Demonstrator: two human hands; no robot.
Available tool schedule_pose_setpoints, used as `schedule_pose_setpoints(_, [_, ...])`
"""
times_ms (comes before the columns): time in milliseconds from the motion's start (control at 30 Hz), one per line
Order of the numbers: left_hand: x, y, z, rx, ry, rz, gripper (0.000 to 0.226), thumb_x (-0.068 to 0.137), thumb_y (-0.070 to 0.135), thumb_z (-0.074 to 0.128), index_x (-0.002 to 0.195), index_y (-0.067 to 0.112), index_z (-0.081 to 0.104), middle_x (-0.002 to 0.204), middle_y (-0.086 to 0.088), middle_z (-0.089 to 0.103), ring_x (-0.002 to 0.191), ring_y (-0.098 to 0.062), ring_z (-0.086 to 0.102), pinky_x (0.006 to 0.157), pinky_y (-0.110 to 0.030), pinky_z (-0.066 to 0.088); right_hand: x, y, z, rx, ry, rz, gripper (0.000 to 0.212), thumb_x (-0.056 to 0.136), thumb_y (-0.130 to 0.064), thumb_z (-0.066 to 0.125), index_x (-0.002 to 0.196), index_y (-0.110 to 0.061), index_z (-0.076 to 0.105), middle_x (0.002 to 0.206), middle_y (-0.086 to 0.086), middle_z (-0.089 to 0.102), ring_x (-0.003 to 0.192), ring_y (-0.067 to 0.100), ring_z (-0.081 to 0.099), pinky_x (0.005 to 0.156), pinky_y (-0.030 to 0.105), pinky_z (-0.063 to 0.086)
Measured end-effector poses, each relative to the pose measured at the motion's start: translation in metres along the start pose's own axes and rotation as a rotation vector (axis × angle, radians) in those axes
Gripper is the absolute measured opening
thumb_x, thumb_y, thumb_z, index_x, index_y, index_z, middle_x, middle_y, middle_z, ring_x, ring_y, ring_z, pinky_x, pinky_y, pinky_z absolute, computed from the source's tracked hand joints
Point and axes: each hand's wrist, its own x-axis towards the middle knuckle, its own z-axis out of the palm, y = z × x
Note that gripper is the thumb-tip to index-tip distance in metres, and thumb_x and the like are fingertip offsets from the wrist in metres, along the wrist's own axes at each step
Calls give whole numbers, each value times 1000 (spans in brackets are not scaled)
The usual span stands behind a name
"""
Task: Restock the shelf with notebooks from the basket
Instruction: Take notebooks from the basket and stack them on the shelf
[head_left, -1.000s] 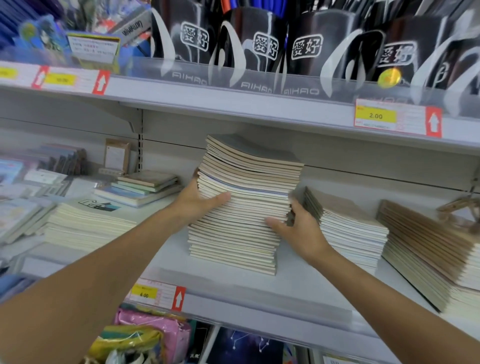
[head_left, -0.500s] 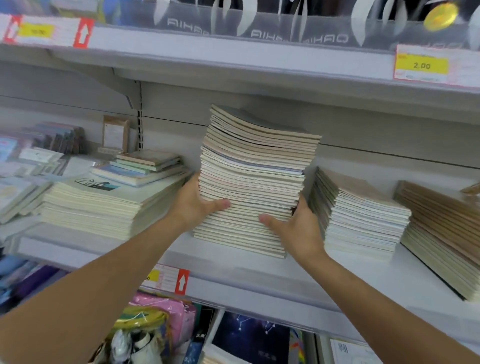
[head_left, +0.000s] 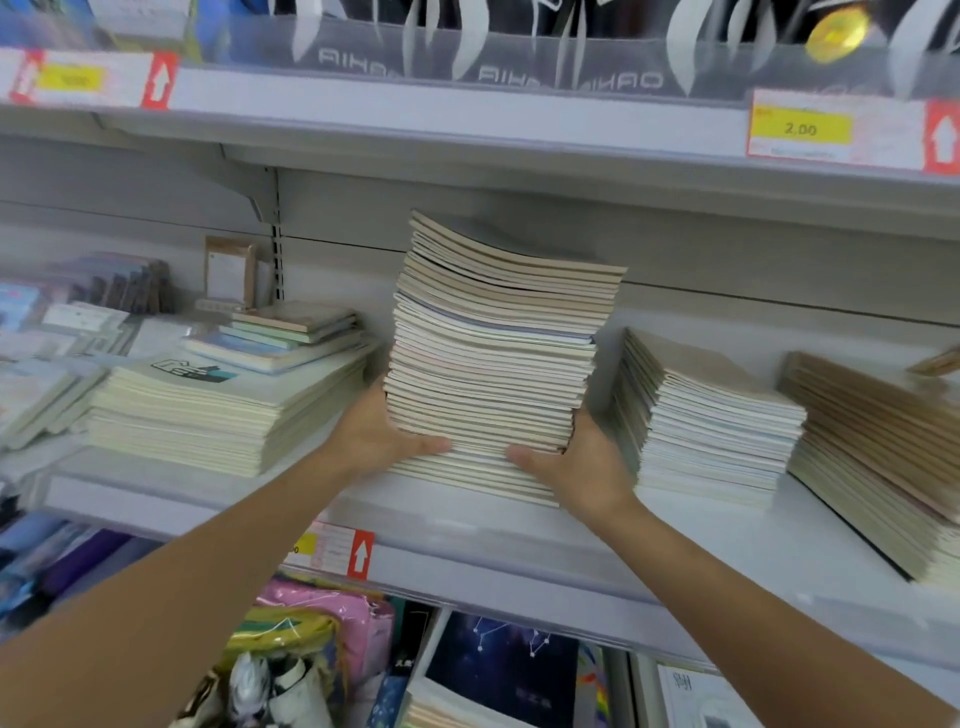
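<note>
Where the stacks stand, shelf (head_left: 701, 540): white, loaded with piles.
Tall stack (head_left: 498, 353): notebooks set mid-shelf between a lower pale pile (head_left: 223, 415) and a white pile (head_left: 711, 415) (top covers are bowed).
Left hand (head_left: 374, 441): curled round the stack's lower left side, thumb laid across the front edges.
Right hand (head_left: 587, 462): curled round the lower right corner, thumb laid on the front.
Price tag (head_left: 337, 551): red and yellow, fixed to the shelf lip.

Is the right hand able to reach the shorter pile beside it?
Probably yes: the shorter pile sits just beside the right hand, nothing between, though that hand grips the tall stack.
</note>
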Motion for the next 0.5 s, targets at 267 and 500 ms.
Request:
schedule_pose_setpoints(267, [5, -3, 0, 115, 53, -140, 58, 54, 35, 92, 104, 16, 69, 97, 7, 72, 94, -12, 66, 86, -28, 53, 6, 3, 2, -59, 66, 33, 46, 68, -35, 87, 102, -13, 65, 86, -8, 67, 79, 12, 62, 68, 24, 48])
schedule_pose_setpoints(500, [1, 2, 2, 63, 7, -126, 70, 55, 30, 93, 117, 17, 63, 109, 6, 70, 103, -11, 64, 95, -30, 51, 4, 8, 7, 30, 43, 73, 62, 68, -30, 87, 120, -16, 55, 103, -6, 67, 99, 16, 65, 82, 25, 50])
